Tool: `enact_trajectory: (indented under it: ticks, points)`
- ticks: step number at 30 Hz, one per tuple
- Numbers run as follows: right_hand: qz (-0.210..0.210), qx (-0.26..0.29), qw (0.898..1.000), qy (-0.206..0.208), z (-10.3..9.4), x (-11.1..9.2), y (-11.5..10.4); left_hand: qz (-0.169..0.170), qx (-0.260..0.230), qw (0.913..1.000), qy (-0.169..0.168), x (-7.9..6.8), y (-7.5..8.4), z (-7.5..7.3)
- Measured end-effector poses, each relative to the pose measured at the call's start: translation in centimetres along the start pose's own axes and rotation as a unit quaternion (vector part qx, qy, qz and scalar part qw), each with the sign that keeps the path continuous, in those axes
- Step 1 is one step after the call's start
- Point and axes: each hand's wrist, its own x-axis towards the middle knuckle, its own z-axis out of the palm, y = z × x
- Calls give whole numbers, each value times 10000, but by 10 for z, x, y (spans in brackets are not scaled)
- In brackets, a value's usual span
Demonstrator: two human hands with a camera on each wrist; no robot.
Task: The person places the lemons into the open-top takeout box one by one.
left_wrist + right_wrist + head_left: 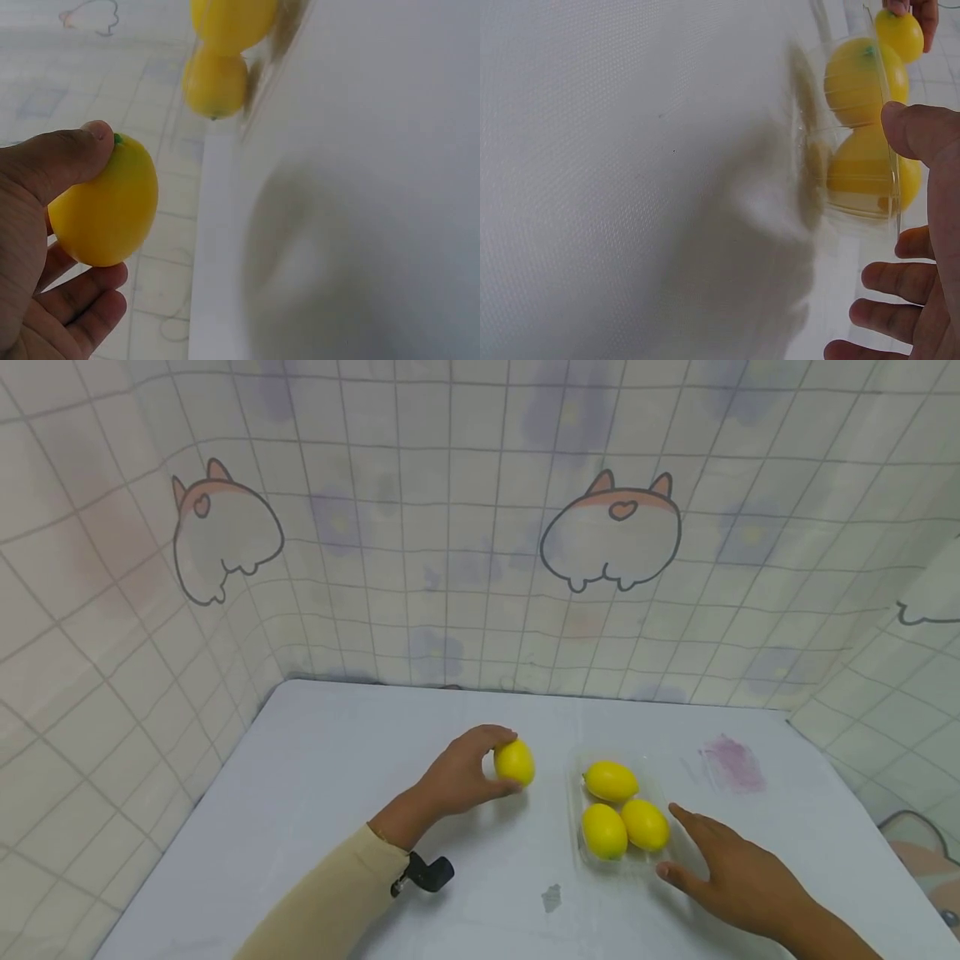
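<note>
My left hand (467, 772) pinches a yellow lemon (514, 762) between thumb and fingers, above the table left of a clear plastic container (576, 827). In the left wrist view the held lemon (112, 206) shows a green tip by the thumb. Three more lemons lie in the container: one at the back (611, 781), one at front left (603, 832) and one at front right (645, 825). Beside its right side is my right hand (738, 877), fingers extended and spread, holding nothing. In the right wrist view its thumb (919, 127) overlaps the container's rim (891, 150).
The white table (300, 785) carries a pinkish smudge (733, 764) at the right and a small grey patch (551, 897) in front of the container. A tile-patterned curtain (480, 527) with cartoon animals surrounds it. A black wrist mount (427, 872) sticks out from the left sleeve.
</note>
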Motion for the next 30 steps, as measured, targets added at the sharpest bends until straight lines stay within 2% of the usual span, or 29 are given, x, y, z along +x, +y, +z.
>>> enact_trajectory:
  ticks: [12, 22, 30]
  points:
    - [-33, 35, 10000, 73, 0, -1, 0, 221, -52, 9992, -316, 14, 26, 21]
    - [-88, 41, 9998, 165, 0, -2, -2, 369, -153, 9984, -388, 21, 34, 31]
    - [-61, 78, 9999, 63, -2, -2, -3, 377, -231, 9979, -465, 27, 41, 38]
